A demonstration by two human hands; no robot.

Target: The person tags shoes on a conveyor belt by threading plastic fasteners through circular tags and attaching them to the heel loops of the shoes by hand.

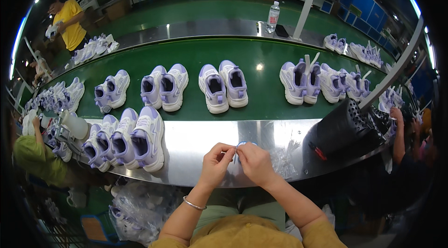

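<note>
My left hand [216,163] and my right hand [255,161] meet over the near metal bench, fingertips pinched together. Between them is something small and thin, mostly covered by the fingers. A bit of blue and white [246,143] shows just behind my right fingers; its kind is unclear. Right of my right hand lies a loose spread of thin clear plastic strands [288,153]. To the left of my hands, several white and lilac sneakers [148,140] stand side by side on the metal bench [184,147].
Beyond the bench, a green conveyor belt [261,89] carries more sneaker pairs [223,86]. A black perforated bin [338,129] stands at right. A water bottle [273,17] and a dark phone [281,31] rest on the far ledge. Co-workers are at both sides; one in yellow [71,24] stands far left.
</note>
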